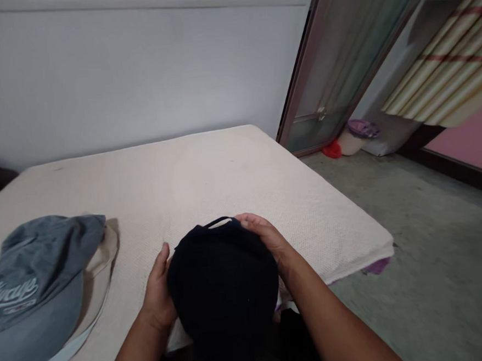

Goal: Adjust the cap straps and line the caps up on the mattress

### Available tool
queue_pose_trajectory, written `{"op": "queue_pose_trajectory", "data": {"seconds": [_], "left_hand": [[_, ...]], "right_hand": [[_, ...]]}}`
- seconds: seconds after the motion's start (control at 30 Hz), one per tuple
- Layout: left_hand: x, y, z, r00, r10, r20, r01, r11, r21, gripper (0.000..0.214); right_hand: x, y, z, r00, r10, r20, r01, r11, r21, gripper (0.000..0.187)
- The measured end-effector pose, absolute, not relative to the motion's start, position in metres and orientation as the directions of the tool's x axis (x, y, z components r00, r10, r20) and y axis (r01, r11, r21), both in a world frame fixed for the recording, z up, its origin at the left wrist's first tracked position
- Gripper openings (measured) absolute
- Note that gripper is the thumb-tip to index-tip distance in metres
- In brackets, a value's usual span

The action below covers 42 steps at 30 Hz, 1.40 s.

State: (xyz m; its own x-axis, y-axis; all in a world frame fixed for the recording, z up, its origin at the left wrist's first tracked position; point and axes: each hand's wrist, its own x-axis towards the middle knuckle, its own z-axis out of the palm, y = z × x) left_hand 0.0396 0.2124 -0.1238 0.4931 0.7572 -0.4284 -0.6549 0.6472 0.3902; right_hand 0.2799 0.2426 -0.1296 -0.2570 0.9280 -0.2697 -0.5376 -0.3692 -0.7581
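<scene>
Dark cap [226, 286] at near edge of bed [203, 172]. Left hand [160, 293] grasping its left side, thumb raised; right hand [265, 234] grasping its far right rim. Grey cap [44, 260] with white lettering stacked on beige hat [111, 247], on bed, left of left hand. Bin [349, 144] on floor [434, 233] past bed's right side, red item [332, 150] beside it.
</scene>
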Motion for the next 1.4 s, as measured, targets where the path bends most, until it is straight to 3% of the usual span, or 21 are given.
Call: {"op": "queue_pose_trajectory", "data": {"seconds": [0.17,0.3,0.4,0.53,0.6,0.7,0.87,1.07,1.2,1.3,1.4], "left_hand": [[0.051,0.196,-0.131,0.654,0.720,-0.233,-0.565,0.669,0.483,0.020],[0.056,0.195,-0.134,0.662,0.716,-0.222,-0.573,0.674,0.467,0.025],[0.048,0.206,-0.136,0.564,0.785,-0.258,-0.667,0.617,0.417,0.025],[0.032,0.223,-0.133,0.244,0.868,-0.432,-0.805,0.430,0.410,0.032],[0.026,0.229,-0.129,0.123,0.889,-0.442,-0.845,0.327,0.423,0.036],[0.022,0.237,-0.123,0.002,0.918,-0.398,-0.878,0.192,0.439,0.042],[0.019,0.248,-0.115,-0.093,0.877,-0.471,-0.886,0.143,0.440,0.046],[0.029,0.255,-0.118,-0.022,0.892,-0.451,-0.899,0.180,0.400,0.045],[0.055,0.255,-0.122,0.211,0.910,-0.357,-0.845,0.353,0.402,0.040],[0.073,0.252,-0.127,0.328,0.847,-0.419,-0.753,0.502,0.425,0.030],[0.083,0.249,-0.132,0.271,0.825,-0.496,-0.726,0.514,0.457,0.023]], "right_hand": [[0.287,0.246,-0.127,-0.104,0.944,-0.314,-0.621,-0.308,-0.721,0.024],[0.285,0.250,-0.133,-0.023,0.935,-0.355,-0.641,-0.286,-0.712,0.021],[0.283,0.253,-0.140,-0.006,0.939,-0.344,-0.697,-0.251,-0.671,0.016],[0.280,0.252,-0.149,-0.197,0.927,-0.320,-0.726,-0.357,-0.587,0.018],[0.275,0.246,-0.151,-0.299,0.883,-0.362,-0.673,-0.465,-0.576,0.024],[0.264,0.232,-0.152,-0.441,0.796,-0.415,-0.579,-0.605,-0.546,0.034],[0.250,0.210,-0.151,-0.594,0.732,-0.334,-0.581,-0.678,-0.450,0.030],[0.264,0.212,-0.154,-0.448,0.851,-0.272,-0.729,-0.524,-0.440,0.031],[0.286,0.220,-0.149,-0.260,0.931,-0.256,-0.775,-0.359,-0.520,0.035],[0.305,0.227,-0.145,-0.183,0.960,-0.210,-0.768,-0.273,-0.580,0.037],[0.322,0.237,-0.144,-0.121,0.978,-0.171,-0.760,-0.202,-0.618,0.034]]}}
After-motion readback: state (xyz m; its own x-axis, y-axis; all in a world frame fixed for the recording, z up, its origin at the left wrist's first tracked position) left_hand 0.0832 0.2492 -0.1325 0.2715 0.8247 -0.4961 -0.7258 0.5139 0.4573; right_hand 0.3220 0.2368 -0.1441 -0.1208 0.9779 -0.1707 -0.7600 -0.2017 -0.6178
